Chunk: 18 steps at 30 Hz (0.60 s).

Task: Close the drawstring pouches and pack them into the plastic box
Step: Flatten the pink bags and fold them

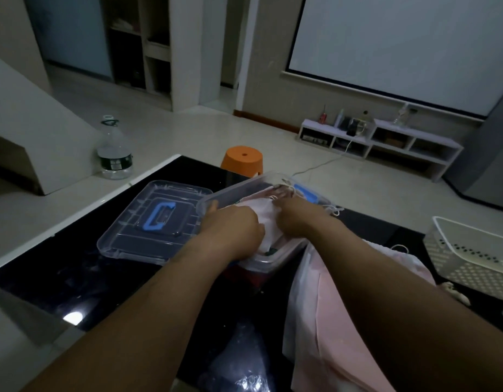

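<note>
Dim room, glossy black table (75,278) running from the near edge out toward a pale tiled floor.

Nearest, under the right forearm: a loose heap of pink and white pouches (323,306), not yet packed. Whether their strings are drawn cannot be told.

Mid-table: both arms reach into the clear plastic box (239,188). A pink pouch (265,213) lies inside it, directly beneath both palms. Left grip (230,230) sits palm-down on the pouch's left part, thumb out toward the box rim. Its fingers bend into the cloth, so pinching or only pressing cannot be told. Right grip (295,219) lies on the right part with fingers stretched forward and flat, holding nothing, near white drawstrings at the far rim.

Step in hand, as judged: settling a pouch down into the box. The next move likely calls for lifting both grips clear and reaching back to the near heap.

The box lid (148,222) with a blue handle lies flat just left of the box. A white perforated basket (470,250) stands at the right edge.

Farther out: an orange stool (243,159), a large water bottle (114,154) on the floor, and a low shelf (386,137).
</note>
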{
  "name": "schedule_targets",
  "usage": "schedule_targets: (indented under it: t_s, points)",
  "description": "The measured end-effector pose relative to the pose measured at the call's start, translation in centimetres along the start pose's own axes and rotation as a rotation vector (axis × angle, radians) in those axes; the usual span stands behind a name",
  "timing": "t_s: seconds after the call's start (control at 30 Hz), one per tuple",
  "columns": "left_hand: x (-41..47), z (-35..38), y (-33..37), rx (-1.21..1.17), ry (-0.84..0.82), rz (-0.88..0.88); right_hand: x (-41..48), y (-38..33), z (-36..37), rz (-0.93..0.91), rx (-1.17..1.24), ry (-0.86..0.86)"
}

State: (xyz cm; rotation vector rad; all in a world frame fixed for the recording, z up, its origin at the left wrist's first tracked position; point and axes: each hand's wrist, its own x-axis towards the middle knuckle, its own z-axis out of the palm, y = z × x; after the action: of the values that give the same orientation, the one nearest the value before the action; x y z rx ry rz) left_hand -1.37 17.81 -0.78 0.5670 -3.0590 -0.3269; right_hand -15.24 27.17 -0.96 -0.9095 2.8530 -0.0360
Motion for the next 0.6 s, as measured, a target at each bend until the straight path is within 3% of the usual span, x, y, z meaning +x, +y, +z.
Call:
schedule_targets:
  t_s: [0.13, 0.23, 0.37, 0.47, 0.6]
  points:
    - [-1.2, 0.0, 1.5, -0.07, 0.094, 0.042, -3.3, 1.7, 0.5, -0.058, 0.244, 0.415]
    - [-1.8, 0.1, 3.3, -0.17, 0.249, 0.112, -6.4, 3.5, 0.5, -0.074, 0.392, 0.5]
    - [-4.0, 0.4, 8.0, -0.399, 0.433, 0.338, -12.1, 9.1, 0.5, 0.023, 0.51, 0.553]
    - [-5.2, 1.8, 11.2, -0.47, 0.269, 0.362, -16.2, 14.8, 1.6, 0.231, 0.544, 0.524]
    - [-4.9, 5.4, 12.6, -0.267, -0.143, 0.268, -19.7, 20.0, 4.9, 0.492, 0.908, 0.302]
